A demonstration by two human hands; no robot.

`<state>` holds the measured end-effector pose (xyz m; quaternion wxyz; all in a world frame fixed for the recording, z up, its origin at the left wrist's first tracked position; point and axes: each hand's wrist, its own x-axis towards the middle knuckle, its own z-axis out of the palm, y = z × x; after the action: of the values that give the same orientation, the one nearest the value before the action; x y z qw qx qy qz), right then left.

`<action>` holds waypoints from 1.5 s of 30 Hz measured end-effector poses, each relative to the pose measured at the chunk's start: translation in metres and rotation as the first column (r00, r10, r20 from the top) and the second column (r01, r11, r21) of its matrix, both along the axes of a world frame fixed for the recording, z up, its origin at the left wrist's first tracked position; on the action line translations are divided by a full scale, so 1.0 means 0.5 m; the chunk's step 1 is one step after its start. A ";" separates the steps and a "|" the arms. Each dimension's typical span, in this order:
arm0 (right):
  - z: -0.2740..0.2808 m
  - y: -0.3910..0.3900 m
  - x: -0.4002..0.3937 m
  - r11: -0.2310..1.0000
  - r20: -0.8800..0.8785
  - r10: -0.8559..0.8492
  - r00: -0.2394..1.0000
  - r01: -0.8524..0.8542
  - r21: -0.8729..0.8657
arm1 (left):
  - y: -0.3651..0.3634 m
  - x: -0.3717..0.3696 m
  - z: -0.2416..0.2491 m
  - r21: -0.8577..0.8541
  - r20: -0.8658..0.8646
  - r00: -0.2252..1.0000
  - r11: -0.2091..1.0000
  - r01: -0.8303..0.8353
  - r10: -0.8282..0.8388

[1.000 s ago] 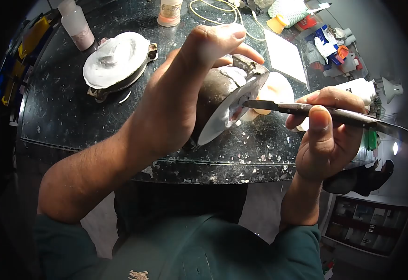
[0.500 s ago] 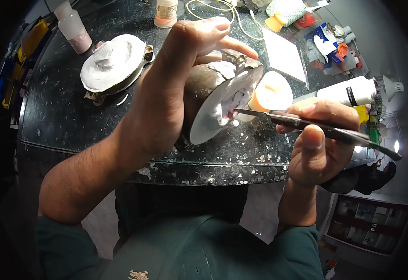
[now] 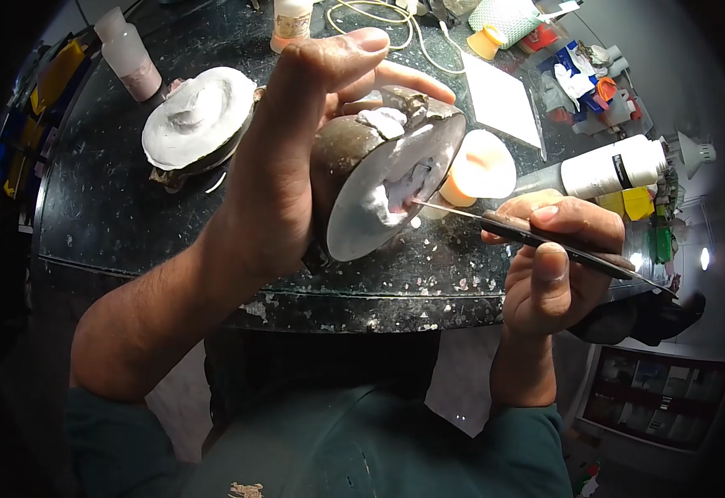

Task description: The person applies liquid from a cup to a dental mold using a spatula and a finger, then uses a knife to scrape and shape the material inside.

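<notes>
My left hand (image 3: 288, 158) is wrapped round a metal dental flask (image 3: 335, 170), tilted so its white plaster face (image 3: 354, 220) turns toward my right. A hollow with some pink material (image 3: 402, 203) lies in the middle of that face. My right hand (image 3: 557, 266) grips a wax knife (image 3: 537, 236) with a dark handle, between thumb and fingers. Its thin blade reaches into the hollow, the tip at the pink material. The other flask half (image 3: 200, 116), filled with white plaster, lies on the bench left of my left hand.
The dark, plaster-specked bench (image 3: 97, 224) holds a bottle of pink powder (image 3: 130, 58), a round peach-coloured bowl (image 3: 483, 166), a white tile (image 3: 499, 100) and a large white bottle (image 3: 615, 170). A pale cable (image 3: 416, 33) loops at the back. Assorted supplies (image 3: 586, 79) crowd the far right.
The flask has shifted slightly left, its plaster face turned a little more toward me. My right hand has moved slightly left and the knife has rolled, its blade now edge-on.
</notes>
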<state>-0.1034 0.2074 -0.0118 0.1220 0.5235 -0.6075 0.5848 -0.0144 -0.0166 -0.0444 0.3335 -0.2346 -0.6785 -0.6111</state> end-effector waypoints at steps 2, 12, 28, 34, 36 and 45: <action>0.001 0.003 -0.001 1.000 0.000 0.009 1.000 -0.009 -0.003 | 0.005 0.001 0.003 -0.008 -0.009 1.000 1.000 0.005 -0.005; 0.005 0.007 -0.005 0.990 0.041 0.141 0.989 -0.141 0.003 | -0.014 -0.026 -0.010 -0.172 -0.222 0.973 0.985 0.020 -0.059; 0.006 0.021 0.007 0.984 0.116 0.175 0.978 -0.171 -0.045 | 0.025 0.018 0.055 0.485 0.241 0.931 0.865 0.128 -0.273; 0.038 -0.013 0.047 0.999 0.287 0.048 0.957 -0.052 0.005 | 0.033 0.022 0.082 0.487 0.430 0.842 0.869 0.086 -0.325; 0.035 -0.019 0.042 0.999 0.231 0.040 0.972 -0.041 -0.003 | 0.050 0.018 0.084 0.454 0.435 0.889 0.888 -0.076 -0.146; 0.030 -0.025 0.049 1.000 0.249 0.009 0.969 -0.012 0.014 | 0.055 0.025 0.043 0.361 0.328 0.943 0.930 -0.072 -0.054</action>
<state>-0.0789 0.1951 0.0032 0.0379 0.4503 -0.6196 0.6417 -0.0019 0.0110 -0.0229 0.2554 -0.0584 -0.5993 -0.7565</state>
